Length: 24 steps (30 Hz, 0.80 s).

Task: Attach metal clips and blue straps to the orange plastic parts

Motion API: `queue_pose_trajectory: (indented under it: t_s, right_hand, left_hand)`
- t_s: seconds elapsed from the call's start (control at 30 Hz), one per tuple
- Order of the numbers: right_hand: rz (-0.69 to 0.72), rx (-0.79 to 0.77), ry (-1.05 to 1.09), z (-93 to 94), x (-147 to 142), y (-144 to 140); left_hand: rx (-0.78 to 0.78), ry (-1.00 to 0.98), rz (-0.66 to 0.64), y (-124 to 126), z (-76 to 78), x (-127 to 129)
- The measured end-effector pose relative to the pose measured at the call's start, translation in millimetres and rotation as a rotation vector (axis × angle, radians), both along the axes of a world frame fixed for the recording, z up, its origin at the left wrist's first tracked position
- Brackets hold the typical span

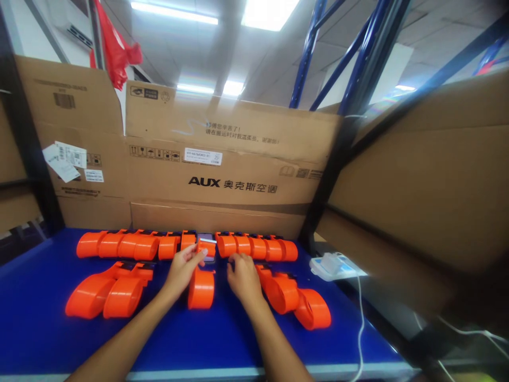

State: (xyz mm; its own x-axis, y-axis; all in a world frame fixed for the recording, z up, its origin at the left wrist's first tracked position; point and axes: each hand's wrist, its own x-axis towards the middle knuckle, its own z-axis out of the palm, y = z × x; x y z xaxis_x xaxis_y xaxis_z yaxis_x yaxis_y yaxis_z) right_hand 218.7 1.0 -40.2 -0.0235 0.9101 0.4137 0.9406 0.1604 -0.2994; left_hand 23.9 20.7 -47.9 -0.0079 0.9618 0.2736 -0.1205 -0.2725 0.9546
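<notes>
Left of the left hand [183,268], two orange plastic parts [107,294] lie side by side on the blue tabletop [35,318]. That hand pinches a small orange piece [207,247], fingers narrowed on it, just ahead over a phone-like device [207,240] in the far row of orange parts [186,245]; I count roughly a dozen there. Between the hands stands one orange loop [201,289], which looks light, stiff and smooth, best gripped by its curved sides. The right hand [242,276] rests fingers curled on the tabletop, holding nothing I can see. Right of it lie two more orange loops [296,300], then a white charger [332,265].
</notes>
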Motion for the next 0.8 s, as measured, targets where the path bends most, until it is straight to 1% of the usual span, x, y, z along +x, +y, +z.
queue_pose_trajectory:
  t_s: [0.13,0.23,0.3,0.4,0.53,0.67,0.8]
  right_hand:
    - [-0.012,-0.109,-0.040,-6.6,5,1]
    - [0.045,-0.132,-0.020,-8.6,5,1]
    - [0.075,-0.123,0.033,-7.3,4,1]
    - [0.090,-0.006,0.231,-2.3,1,3]
    - [0.208,0.209,0.536,5.9,-2,5]
    - [0.295,0.307,0.625,11.0,-5,2]
    - [0.374,0.374,0.624,15.2,-7,-3]
  left_hand:
    - [-0.011,-0.006,0.002,0,1.0,0]
    - [-0.011,-0.006,0.001,0,0.6,0]
    - [-0.007,-0.004,-0.009,0,0.3,0]
    - [-0.005,-0.002,-0.024,-1,0.6,2]
    - [-0.011,0.006,-0.037,-5,3.2,5]
    - [-0.011,0.001,-0.074,-9,6.2,7]
    - [-0.002,-0.006,-0.108,-11,7.6,8]
